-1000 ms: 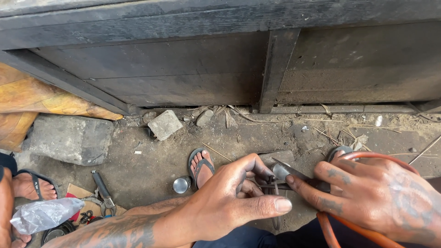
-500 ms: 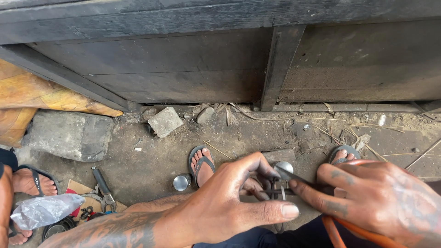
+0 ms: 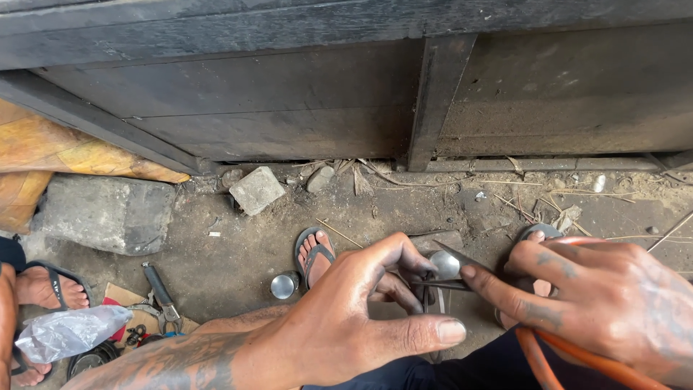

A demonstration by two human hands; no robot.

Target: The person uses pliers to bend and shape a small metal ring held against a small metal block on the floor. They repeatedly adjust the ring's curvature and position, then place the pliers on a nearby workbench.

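My left hand (image 3: 354,318) reaches in from the lower left, its fingertips pinched around a small round shiny metal piece (image 3: 445,264). My right hand (image 3: 606,303) comes from the right and its forefinger and thumb hold a thin dark metal blade (image 3: 462,258) against that piece. An orange hose (image 3: 570,357) loops under my right wrist. Below the hands my left foot in a flip-flop (image 3: 312,253) stands on the dirt ground; my right foot (image 3: 538,232) is mostly hidden behind the right hand.
A small metal cup (image 3: 284,285) lies by my left foot. Pliers (image 3: 162,296), a clear plastic bag (image 3: 68,332) and cardboard lie at lower left beside another person's sandalled foot (image 3: 50,285). Stone blocks (image 3: 101,213) and a dark wooden wall (image 3: 325,94) stand ahead.
Both hands have stayed together on the small metal piece, shifting slightly right and up in view. The orange hose loop is less visible than one second ago.
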